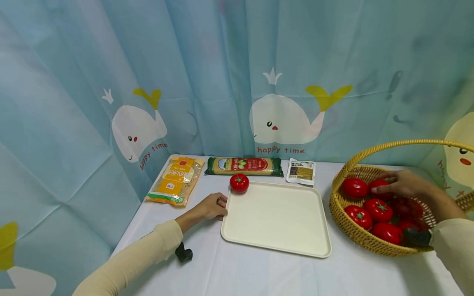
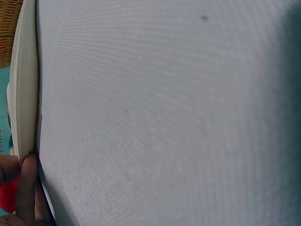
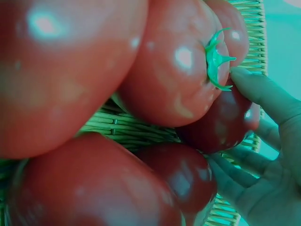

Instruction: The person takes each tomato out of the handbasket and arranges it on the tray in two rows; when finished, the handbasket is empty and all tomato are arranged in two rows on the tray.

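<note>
At the left edge of a cream rectangular tray (image 1: 277,222), my left hand (image 1: 212,206) pinches the rim between thumb and fingers; the left wrist view shows these fingers (image 2: 27,188) at the tray's side. A red tomato (image 1: 239,183) sits on the tray's back left corner. On the right, my right hand (image 1: 405,183) reaches into a wicker basket (image 1: 342,224) holding several tomatoes. Its thumb and fingers curl around one tomato (image 3: 221,120) near the basket's back, as the right wrist view shows. Part of that tomato is hidden by the hand and its neighbours.
Behind the tray lie a long pasta packet (image 1: 243,165) and a small white pouch (image 1: 300,172). A yellow grain bag (image 1: 174,181) lies at the back left. The basket's tall handle (image 1: 407,142) arches over the tomatoes. A blue curtain (image 1: 218,82) stands behind the table.
</note>
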`<state>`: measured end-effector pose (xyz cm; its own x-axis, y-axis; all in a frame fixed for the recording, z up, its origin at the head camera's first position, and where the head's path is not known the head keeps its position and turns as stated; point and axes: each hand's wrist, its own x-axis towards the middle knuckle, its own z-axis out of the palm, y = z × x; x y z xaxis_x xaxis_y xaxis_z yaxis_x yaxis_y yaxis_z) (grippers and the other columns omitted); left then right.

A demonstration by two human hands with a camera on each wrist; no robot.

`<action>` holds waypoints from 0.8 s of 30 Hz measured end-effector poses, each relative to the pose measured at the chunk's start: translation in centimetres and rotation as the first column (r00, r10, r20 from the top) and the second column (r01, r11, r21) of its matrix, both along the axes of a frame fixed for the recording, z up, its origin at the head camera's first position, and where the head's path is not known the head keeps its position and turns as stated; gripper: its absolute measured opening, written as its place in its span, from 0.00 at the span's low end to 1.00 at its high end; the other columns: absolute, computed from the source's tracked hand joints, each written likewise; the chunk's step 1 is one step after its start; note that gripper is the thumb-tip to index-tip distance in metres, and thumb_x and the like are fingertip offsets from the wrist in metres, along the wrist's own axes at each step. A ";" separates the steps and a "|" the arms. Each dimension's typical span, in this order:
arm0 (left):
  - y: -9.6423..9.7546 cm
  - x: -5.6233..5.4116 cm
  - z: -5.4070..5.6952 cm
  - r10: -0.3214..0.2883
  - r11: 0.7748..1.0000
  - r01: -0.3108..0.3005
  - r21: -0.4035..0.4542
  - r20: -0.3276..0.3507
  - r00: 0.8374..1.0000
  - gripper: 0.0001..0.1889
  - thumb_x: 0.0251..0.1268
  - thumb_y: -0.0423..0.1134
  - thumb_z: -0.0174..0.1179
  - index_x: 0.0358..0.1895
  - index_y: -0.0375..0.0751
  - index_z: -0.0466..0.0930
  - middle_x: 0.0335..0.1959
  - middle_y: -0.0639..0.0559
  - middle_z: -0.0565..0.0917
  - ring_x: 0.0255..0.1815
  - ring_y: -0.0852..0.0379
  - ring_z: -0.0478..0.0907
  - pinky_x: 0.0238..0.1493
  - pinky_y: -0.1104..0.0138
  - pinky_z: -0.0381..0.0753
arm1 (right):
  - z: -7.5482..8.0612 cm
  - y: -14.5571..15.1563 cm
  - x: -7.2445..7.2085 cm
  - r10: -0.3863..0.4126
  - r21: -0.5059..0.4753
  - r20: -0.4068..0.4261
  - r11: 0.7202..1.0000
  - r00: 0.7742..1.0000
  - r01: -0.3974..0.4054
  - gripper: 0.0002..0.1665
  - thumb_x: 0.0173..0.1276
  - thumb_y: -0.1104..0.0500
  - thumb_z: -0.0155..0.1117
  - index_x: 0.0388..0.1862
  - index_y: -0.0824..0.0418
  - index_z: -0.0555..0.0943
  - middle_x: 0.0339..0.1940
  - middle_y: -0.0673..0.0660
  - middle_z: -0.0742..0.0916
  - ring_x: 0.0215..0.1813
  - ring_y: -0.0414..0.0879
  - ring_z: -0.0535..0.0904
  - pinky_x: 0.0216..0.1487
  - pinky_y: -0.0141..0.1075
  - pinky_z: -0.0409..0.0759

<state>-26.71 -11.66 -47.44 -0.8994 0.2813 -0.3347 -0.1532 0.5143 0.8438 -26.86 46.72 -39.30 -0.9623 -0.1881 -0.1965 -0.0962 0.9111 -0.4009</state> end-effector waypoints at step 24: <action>-0.1 0.0 -0.3 -0.005 1.000 0.005 0.002 0.002 1.000 0.23 0.55 0.25 0.65 0.56 0.31 0.74 0.37 0.46 0.77 0.31 0.56 0.78 0.33 0.66 0.89 | 1.2 -1.3 0.7 -0.071 -0.145 -0.051 0.987 0.996 0.063 0.38 0.69 0.44 0.66 0.65 0.71 0.73 0.56 0.76 0.81 0.46 0.50 0.81 0.37 0.34 0.81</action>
<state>-26.67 -11.80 -47.71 -0.8970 0.2866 -0.3365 -0.1525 0.5138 0.8443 -26.15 45.44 -38.07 -0.9825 -0.1448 -0.1174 -0.0627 0.8497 -0.5235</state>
